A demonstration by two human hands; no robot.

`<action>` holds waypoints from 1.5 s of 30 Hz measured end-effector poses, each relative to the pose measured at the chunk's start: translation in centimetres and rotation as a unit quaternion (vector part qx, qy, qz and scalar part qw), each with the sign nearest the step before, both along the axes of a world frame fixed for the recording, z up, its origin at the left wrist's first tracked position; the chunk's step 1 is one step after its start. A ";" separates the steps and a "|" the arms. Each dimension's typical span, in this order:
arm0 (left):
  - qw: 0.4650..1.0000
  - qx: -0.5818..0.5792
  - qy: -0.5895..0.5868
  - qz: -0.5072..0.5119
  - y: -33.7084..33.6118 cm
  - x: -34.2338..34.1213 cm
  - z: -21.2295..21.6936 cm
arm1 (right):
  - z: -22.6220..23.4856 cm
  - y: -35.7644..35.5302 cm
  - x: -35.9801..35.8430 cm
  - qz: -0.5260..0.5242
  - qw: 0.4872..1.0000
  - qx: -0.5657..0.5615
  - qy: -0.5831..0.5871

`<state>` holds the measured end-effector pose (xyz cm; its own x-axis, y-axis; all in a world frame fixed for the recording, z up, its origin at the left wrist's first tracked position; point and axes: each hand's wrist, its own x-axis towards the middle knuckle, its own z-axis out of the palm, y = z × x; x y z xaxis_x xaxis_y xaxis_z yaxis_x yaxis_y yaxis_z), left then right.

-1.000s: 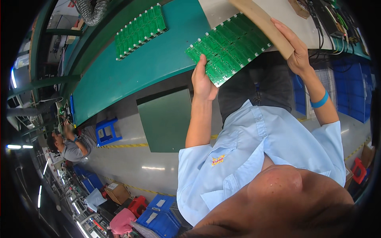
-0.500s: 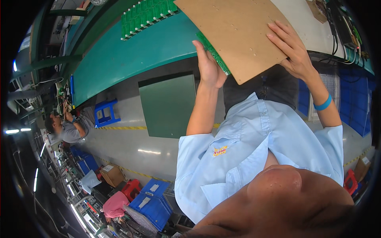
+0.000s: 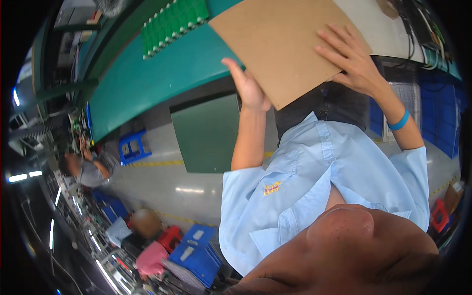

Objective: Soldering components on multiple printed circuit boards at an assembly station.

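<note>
A flat brown board point(image 3: 275, 44), like hardboard or stiff card, is held in front of my body at the bench edge. My left hand point(image 3: 251, 89) supports it at its lower left edge, the thumb stretched out beside it and the fingers hidden underneath. On the right, my right hand point(image 3: 351, 61) grips the board, with fingers spread over its top face and the thumb at its near edge. Whatever lies under the board is hidden. A row of green circuit boards point(image 3: 174, 24) with white parts along the edge sits on the bench to the far left.
The green bench top point(image 3: 147, 73) runs along the left, and a white surface point(image 3: 366, 19) lies at right with cables beyond. Below the bench are a dark green panel point(image 3: 206, 135) and a blue stool point(image 3: 132, 146). Another person point(image 3: 93, 169) works at far left.
The brown board has levelled and shifted slightly left. The green circuit board seen under its left edge is now hidden. My right hand has slid left with the board.
</note>
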<state>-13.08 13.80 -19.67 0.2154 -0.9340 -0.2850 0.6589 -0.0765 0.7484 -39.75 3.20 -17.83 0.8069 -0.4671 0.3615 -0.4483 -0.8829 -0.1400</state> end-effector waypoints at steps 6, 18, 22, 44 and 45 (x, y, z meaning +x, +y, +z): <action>0.996 -0.013 0.084 0.018 0.6 -0.1 -0.6 | -1.3 0.0 -0.7 -0.004 1.000 -0.011 -0.027; 0.990 -0.104 0.025 0.093 -0.8 -1.2 -1.1 | -0.2 0.6 -0.4 0.000 0.998 -0.023 -0.050; 0.989 -0.118 -0.066 0.068 -0.9 -0.4 -2.6 | -0.6 0.5 0.6 -0.025 0.993 -0.052 -0.105; 0.947 -0.314 -0.019 -0.070 -3.7 -7.5 7.4 | 4.3 0.7 3.1 -0.027 0.899 0.030 -0.436; 0.930 -0.346 -0.099 -0.075 -4.3 -8.1 8.0 | 5.1 1.2 3.4 -0.043 0.875 0.106 -0.471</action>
<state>-21.14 9.47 -11.64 0.0514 -0.9028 0.4270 0.5233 0.3886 0.7584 -36.31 4.41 -12.73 0.1557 -0.6490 0.7447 -0.1091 -0.7606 -0.6400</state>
